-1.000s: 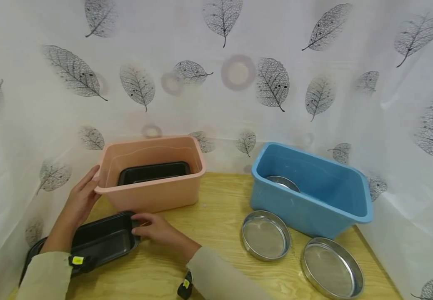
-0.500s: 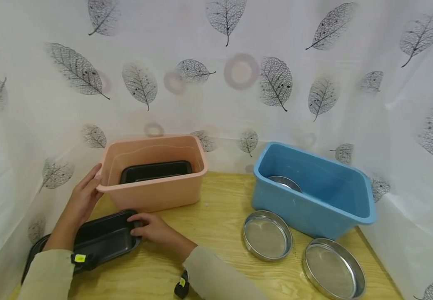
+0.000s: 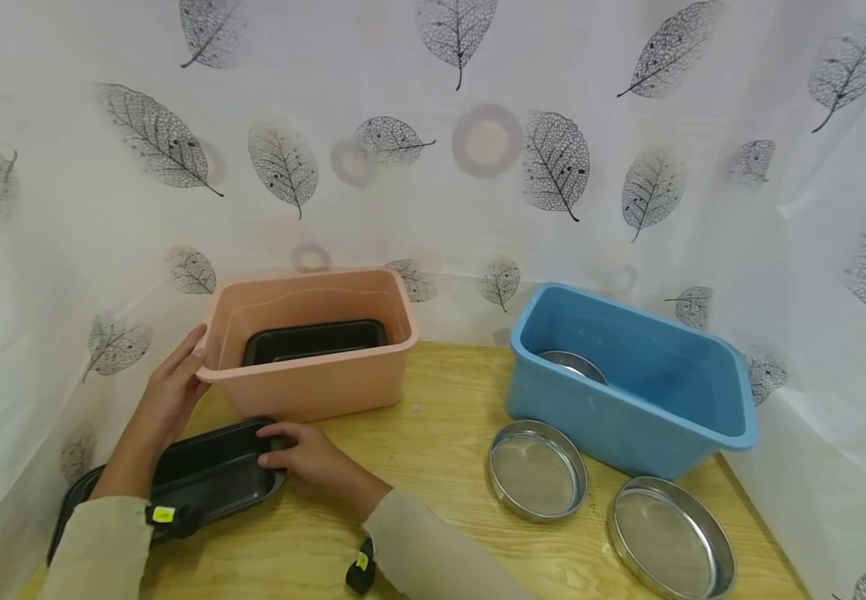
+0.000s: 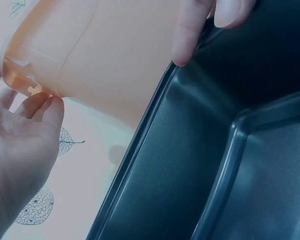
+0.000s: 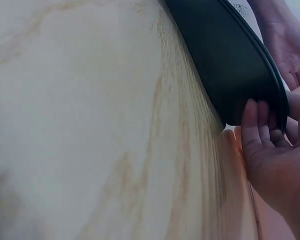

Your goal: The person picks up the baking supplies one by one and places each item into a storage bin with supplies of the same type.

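Note:
My left hand (image 3: 170, 396) grips the left end of a pink plastic bin (image 3: 312, 387) by its rim, as the left wrist view also shows. In front of that bin lies a black loaf pan (image 3: 211, 475), partly hidden by my left forearm. My right hand (image 3: 308, 458) pinches the pan's right end, thumb over the wall and fingers underneath in the right wrist view. Inside the pink bin rests another black pan (image 3: 316, 340). A black rim (image 3: 72, 500) shows left of the forearm; whether it belongs to a separate pan I cannot tell.
At the right stands a blue plastic bin (image 3: 628, 417) with a round metal pan (image 3: 573, 365) inside. Two more round pans, a nearer one (image 3: 673, 537) and a farther one (image 3: 538, 471), lie on the wooden table (image 3: 448, 400). A leaf-patterned curtain (image 3: 402, 217) closes off the back and sides.
The whole view has shifted slightly right. Both hands keep their holds on the pink bin and the loaf pan, with almost no other movement.

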{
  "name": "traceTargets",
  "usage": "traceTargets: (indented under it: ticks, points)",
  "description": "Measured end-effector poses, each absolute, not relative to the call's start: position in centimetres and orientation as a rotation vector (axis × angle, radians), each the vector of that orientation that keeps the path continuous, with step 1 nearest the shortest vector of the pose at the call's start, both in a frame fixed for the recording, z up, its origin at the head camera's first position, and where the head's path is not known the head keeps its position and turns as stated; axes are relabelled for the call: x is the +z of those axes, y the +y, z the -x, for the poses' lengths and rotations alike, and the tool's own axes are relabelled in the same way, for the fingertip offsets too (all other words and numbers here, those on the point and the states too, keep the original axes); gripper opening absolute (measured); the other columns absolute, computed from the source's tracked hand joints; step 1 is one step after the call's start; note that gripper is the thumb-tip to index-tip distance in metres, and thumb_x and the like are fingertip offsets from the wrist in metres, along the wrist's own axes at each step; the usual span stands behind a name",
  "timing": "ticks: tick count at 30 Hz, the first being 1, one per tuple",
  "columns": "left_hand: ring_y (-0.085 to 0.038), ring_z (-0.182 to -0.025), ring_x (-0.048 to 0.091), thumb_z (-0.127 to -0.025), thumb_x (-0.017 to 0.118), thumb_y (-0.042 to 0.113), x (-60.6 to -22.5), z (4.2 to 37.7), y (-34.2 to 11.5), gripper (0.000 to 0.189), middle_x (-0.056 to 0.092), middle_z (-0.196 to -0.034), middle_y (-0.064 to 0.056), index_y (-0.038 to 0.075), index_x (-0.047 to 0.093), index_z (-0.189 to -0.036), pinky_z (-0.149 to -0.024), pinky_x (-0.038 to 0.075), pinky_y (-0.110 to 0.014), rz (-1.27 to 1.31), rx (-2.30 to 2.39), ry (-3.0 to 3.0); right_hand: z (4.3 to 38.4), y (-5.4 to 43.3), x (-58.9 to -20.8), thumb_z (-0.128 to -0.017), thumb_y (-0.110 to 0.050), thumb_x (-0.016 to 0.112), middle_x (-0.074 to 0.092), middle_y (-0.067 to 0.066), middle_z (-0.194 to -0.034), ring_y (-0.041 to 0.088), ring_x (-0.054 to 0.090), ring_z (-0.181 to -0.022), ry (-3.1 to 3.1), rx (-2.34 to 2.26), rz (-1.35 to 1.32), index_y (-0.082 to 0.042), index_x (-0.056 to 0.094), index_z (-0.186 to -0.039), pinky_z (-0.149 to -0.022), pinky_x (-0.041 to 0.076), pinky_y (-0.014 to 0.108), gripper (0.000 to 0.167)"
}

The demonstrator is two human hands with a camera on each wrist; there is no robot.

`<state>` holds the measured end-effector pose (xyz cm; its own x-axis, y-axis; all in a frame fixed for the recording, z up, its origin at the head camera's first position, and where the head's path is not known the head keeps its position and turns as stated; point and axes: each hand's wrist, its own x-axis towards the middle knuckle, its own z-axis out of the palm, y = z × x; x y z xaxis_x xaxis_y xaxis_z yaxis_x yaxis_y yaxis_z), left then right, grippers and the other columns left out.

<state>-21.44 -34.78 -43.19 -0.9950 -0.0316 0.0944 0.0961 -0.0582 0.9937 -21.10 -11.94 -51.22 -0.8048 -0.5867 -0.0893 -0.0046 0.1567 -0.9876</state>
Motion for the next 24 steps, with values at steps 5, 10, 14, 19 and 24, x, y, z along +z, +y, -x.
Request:
traceTargets:
  ticks: [5,10,14,19,24]
  points:
    - [-0.029,-0.156,0.006,-0.109,0.042,0.037,-43.1,21.4,-34.8,0.066,-0.001,-0.171,-0.004,0.026,0.007,-0.164,-0.102,0.040,-0.008,0.103,-2.216,-2.104,21.0,-11.8,-51.2,-0.088,-0.011,0.078,0.059,-0.012,-0.103,0.005,0.049,-0.082,2.020,-1.697,0.511,-0.023,0.071,-0.128,-0.067,0.043,0.019,0.043]
    - [-0.029,-0.156,0.004,-0.109,0.042,0.036,-43.1,21.4,-34.8,0.066,-0.003,-0.171,-0.003,0.026,0.006,-0.164,-0.103,0.039,-0.008,0.116,-2.228,-2.104,20.9,-11.1,-50.9,-0.088,-0.012,0.077,0.061,-0.012,-0.135,0.003,0.052,-0.109,2.053,-1.723,0.459,-0.028,0.068,-0.134,-0.091,0.045,0.021,0.049]
    - [-0.031,-0.156,0.003,-0.109,0.042,0.038,-43.0,21.4,-34.9,0.065,-0.003,-0.171,-0.002,0.028,0.007,-0.163,-0.107,0.036,-0.012,0.102,-2.206,-2.130,20.9,-10.4,-50.6,-0.089,-0.015,0.076,0.057,-0.009,-0.144,0.006,0.048,-0.129,2.066,-1.747,0.470,-0.027,0.065,-0.137,-0.107,0.040,0.026,0.051]
    - [-0.030,-0.156,0.003,-0.109,0.042,0.037,-43.0,21.3,-34.9,0.065,-0.003,-0.171,-0.002,0.027,0.007,-0.163,-0.104,0.038,-0.009,0.110,-2.213,-2.125,20.7,-9.5,-50.5,-0.091,-0.019,0.076,0.054,-0.010,-0.147,0.007,0.044,-0.136,2.081,-1.760,0.485,-0.027,0.063,-0.140,-0.111,0.039,0.027,0.051]
    - [-0.030,-0.155,0.004,-0.109,0.042,0.037,-43.0,21.3,-34.9,0.067,-0.004,-0.171,-0.004,0.026,0.006,-0.163,-0.091,0.044,-0.004,0.110,-2.222,-2.119,20.6,-8.6,-50.5,-0.091,-0.015,0.074,0.053,-0.007,-0.148,0.007,0.046,-0.134,2.013,-1.833,0.449,-0.026,0.063,-0.140,-0.105,0.046,0.028,0.051]
